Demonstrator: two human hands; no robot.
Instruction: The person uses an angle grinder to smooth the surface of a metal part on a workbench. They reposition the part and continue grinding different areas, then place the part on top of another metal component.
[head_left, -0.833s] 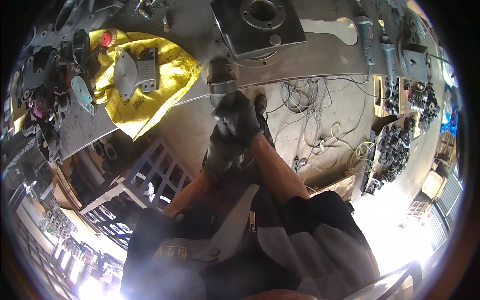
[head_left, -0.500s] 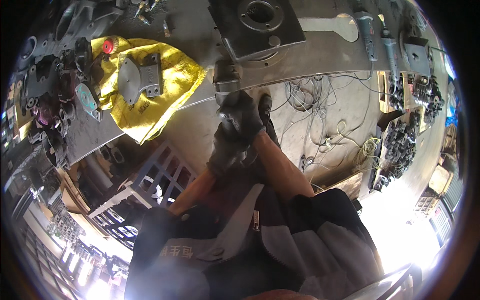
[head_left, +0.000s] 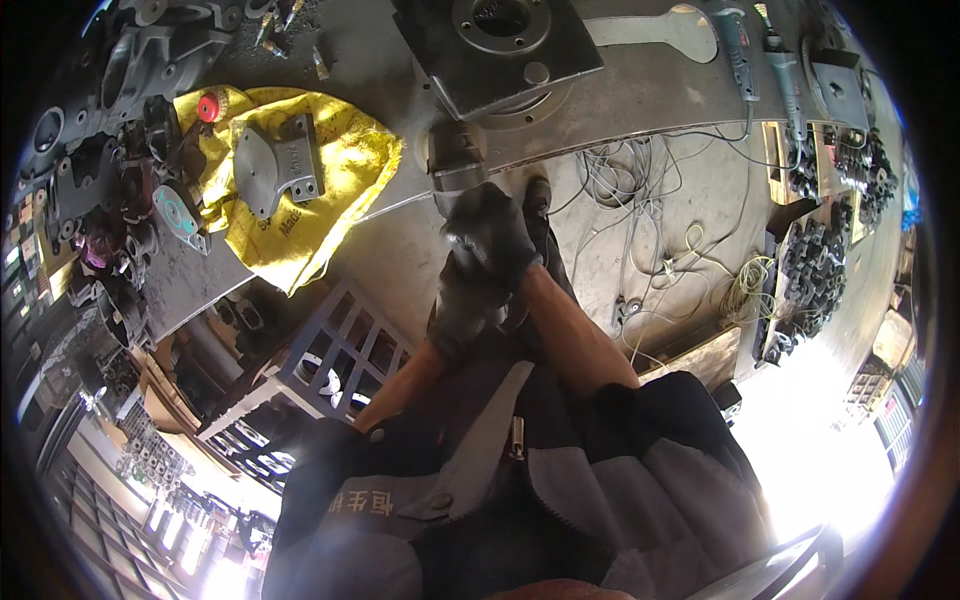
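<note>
Both my hands wear dark gloves and meet at the front edge of a steel workbench [head_left: 640, 95]. My right hand [head_left: 492, 232] is closed around the lower end of a grey metal cylinder [head_left: 455, 160] that stands against the bench edge. My left hand [head_left: 462, 308] sits directly below it, pressed against the right glove; what it grips is hidden. A square steel plate with a round bore [head_left: 500, 40] lies on the bench just above the cylinder.
A yellow cloth [head_left: 335, 175] carries a grey cast bracket [head_left: 272, 165] to the left, beside dark machine parts [head_left: 110, 190]. Loose cables [head_left: 650, 230] cover the floor. Crates of dark parts [head_left: 815, 270] stand right. A grey grid rack [head_left: 335, 355] sits under the bench.
My hands keep the same grip at the bench edge. The view has shifted slightly, so the bench and cloth sit a little differently in the frame.
</note>
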